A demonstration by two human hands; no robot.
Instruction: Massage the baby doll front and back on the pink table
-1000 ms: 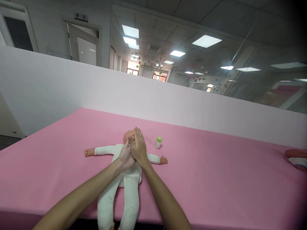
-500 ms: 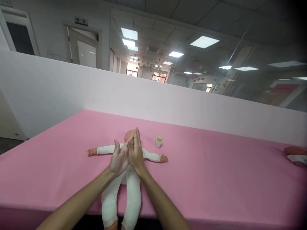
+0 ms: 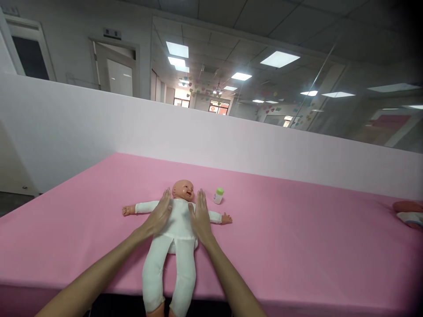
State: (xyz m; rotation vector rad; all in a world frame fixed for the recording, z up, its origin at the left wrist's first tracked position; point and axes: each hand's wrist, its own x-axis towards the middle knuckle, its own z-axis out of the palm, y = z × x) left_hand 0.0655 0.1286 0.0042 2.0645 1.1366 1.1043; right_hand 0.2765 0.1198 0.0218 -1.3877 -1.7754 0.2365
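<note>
A baby doll in a white suit lies on its back, arms spread, its legs reaching over the near edge. My left hand is at the side of its chest near one shoulder, fingers stretched out and holding nothing. On the opposite side, my right hand is by the other shoulder, also flat with fingers extended. Whether the palms press on the doll or hover just over it, I cannot tell. Just right of my right hand stands a small white bottle with a green cap.
The doll rests on a pink padded table. A low white wall runs along its back, with glass above. At the far right edge lies another item, partly cut off, orange-brown and white. A door stands in the background.
My hands were pressed palm to palm above the doll's chest. They have parted to either side of its chest, so its face and torso now show.
</note>
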